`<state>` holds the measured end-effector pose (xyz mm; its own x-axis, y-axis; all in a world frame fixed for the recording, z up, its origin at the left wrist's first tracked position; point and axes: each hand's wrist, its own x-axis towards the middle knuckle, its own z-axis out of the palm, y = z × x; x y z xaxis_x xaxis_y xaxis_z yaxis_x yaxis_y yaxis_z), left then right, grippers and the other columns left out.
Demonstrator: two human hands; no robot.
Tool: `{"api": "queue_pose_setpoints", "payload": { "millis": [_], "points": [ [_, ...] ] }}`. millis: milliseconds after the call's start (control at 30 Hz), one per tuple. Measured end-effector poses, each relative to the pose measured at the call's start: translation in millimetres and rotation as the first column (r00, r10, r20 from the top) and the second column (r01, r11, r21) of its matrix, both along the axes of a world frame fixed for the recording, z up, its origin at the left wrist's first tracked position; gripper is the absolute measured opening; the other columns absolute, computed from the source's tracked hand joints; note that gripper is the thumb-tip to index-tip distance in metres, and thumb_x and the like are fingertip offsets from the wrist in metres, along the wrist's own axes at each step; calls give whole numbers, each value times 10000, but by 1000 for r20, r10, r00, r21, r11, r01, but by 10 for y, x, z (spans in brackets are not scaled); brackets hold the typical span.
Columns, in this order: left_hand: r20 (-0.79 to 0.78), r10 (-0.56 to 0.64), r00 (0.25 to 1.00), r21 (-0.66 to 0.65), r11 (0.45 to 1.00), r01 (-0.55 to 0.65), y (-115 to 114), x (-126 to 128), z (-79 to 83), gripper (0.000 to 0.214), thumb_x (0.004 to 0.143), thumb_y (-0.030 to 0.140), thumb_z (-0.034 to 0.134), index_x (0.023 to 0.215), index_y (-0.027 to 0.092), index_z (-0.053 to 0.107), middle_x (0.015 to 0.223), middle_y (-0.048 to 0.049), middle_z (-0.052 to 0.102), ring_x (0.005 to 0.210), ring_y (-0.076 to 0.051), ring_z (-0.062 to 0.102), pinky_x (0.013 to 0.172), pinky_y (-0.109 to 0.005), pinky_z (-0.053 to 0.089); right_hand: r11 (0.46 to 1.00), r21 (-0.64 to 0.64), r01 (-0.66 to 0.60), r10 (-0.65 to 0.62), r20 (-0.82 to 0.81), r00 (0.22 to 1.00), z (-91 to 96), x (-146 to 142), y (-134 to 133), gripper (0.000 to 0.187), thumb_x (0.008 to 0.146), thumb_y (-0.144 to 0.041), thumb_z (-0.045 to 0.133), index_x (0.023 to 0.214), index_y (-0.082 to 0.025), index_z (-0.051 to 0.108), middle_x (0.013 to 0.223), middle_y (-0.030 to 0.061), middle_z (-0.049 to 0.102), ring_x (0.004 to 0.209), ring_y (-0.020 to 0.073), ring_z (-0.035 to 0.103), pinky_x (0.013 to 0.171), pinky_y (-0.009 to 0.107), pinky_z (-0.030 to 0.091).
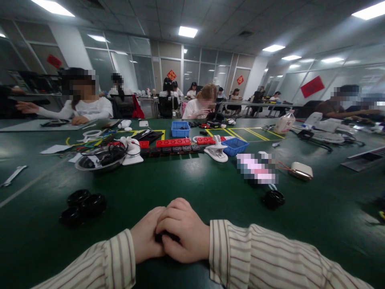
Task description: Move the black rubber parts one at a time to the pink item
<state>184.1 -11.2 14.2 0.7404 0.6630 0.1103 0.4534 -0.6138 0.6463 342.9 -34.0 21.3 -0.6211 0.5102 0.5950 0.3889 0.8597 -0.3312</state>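
My left hand (148, 233) and my right hand (187, 232) are pressed together near the table's front edge, both closed. The right fingers lie over the left hand. Between the palms a bit of something dark shows, mostly hidden, so its kind cannot be made out. To the left, three glossy black ring-shaped parts (94, 204) sit clustered on the green table (156, 180). Another black round part (273, 199) lies to the right, beside a blurred pink patch.
Beyond my hands are a row of red and black power-strip-like blocks (173, 143), a white clip (217, 150), blue bins (181, 129), and a clear bowl (78, 163) with black items. A wrench (13, 176) lies far left. Other people sit across the table.
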Motion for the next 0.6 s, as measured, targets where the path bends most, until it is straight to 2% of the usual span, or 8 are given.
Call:
{"api": "queue_pose_setpoints", "payload": {
  "millis": [167, 267, 400, 500, 600],
  "points": [
    [29, -9, 1000, -23, 1000, 9, 9, -16, -23, 368, 580, 197, 603, 947, 182, 579, 951, -40, 577, 1005, -252, 510, 980, -413, 381, 997, 21, -77, 79, -74, 994, 7, 6, 5, 200, 700, -205, 415, 863, -193, 530, 881, 31, 625, 879, 168, 503, 846, 347, 377],
    [40, 22, 999, -62, 998, -19, 15, -23, -22, 403, 581, 231, 646, 974, 193, 567, 1002, -36, 580, 972, -241, 525, 940, -395, 415, 1000, 10, -20, 21, -126, 992, -3, 16, 6, 240, 744, -303, 442, 924, -173, 533, 935, 66, 590, 887, 177, 501, 829, 348, 390],
    [34, 30, 999, -96, 995, -27, 34, -25, -10, 389, 593, 238, 641, 966, 185, 545, 993, -40, 577, 943, -236, 534, 886, -380, 445, 996, -32, 85, -88, -89, 992, -35, 25, 15, 262, 764, -382, 498, 920, -174, 526, 923, 71, 560, 882, 184, 486, 816, 349, 391],
    [26, 34, 999, -109, 994, -31, 43, -19, -3, 353, 613, 251, 631, 945, 182, 535, 974, -41, 570, 933, -228, 535, 887, -382, 446, 995, -14, 99, -99, -53, 994, -40, 20, 20, 213, 766, -376, 513, 851, -181, 528, 865, 54, 561, 848, 177, 485, 797, 342, 385],
    [33, 41, 999, -112, 993, -37, 35, -4, 9, 360, 586, 221, 640, 929, 180, 536, 954, -37, 570, 918, -225, 539, 888, -384, 453, 996, 1, 90, -90, -22, 996, -19, 10, 12, 125, 747, -290, 498, 808, -184, 523, 845, 46, 570, 832, 170, 485, 785, 335, 381]
  ]
}}
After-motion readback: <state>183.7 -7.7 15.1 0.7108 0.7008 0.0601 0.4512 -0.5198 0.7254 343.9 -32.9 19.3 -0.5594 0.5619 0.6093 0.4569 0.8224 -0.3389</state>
